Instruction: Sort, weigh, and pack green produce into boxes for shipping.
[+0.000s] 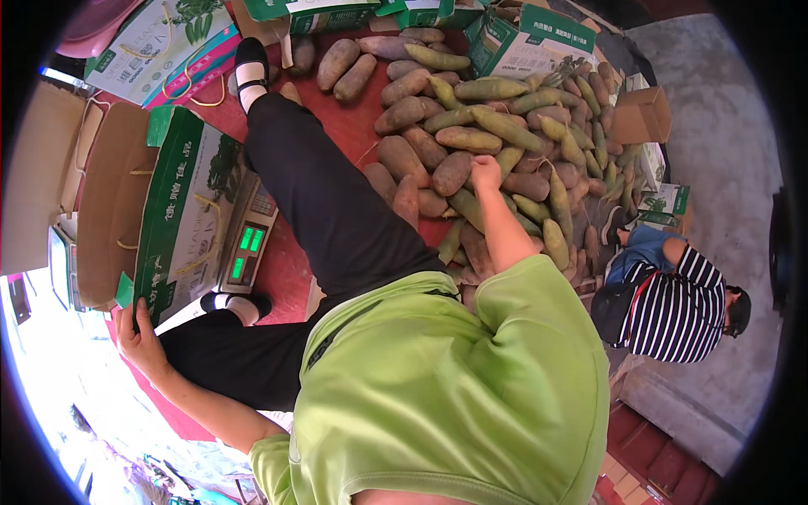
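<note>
My left hand [141,343] grips the near bottom corner of a green-and-white carton [181,210], its fingers along the edge. The carton stands with flaps open on a scale [250,240] with a lit green display. Over a big pile of radishes, my right hand [486,172] is closed at the end of a reddish-brown radish [453,173]. The fingertips are partly hidden there. Long green radishes [505,128] lie close around that hand, mixed with thick earth-stained brown ones [402,160].
Printed green-and-white cartons [539,42] stand behind the pile, and an open brown box [641,116] is at its right. A gift carton [160,50] with a rope handle lies at the far left. A person in a striped shirt [677,307] is at the right. Red sheeting [353,118] covers the floor.
</note>
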`<action>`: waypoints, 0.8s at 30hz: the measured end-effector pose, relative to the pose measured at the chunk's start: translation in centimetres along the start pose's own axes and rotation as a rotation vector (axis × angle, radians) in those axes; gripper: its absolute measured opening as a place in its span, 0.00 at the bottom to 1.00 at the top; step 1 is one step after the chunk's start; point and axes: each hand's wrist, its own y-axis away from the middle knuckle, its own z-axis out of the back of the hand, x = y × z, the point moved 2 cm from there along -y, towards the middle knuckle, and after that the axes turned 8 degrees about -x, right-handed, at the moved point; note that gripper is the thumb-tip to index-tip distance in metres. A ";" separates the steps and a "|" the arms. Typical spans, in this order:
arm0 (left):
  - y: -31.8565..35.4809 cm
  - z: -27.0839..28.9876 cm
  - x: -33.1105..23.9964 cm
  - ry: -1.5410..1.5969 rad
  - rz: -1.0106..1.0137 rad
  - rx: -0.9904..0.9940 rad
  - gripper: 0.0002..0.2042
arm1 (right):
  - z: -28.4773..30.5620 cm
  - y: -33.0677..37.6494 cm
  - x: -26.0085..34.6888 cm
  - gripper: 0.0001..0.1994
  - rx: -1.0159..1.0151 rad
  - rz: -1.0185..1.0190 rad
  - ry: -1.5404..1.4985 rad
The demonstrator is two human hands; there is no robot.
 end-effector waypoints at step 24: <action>-0.2 0.1 -1.3 -0.002 0.029 -0.097 0.04 | 0.3 -1.2 -6.4 0.35 -0.020 -0.583 -0.052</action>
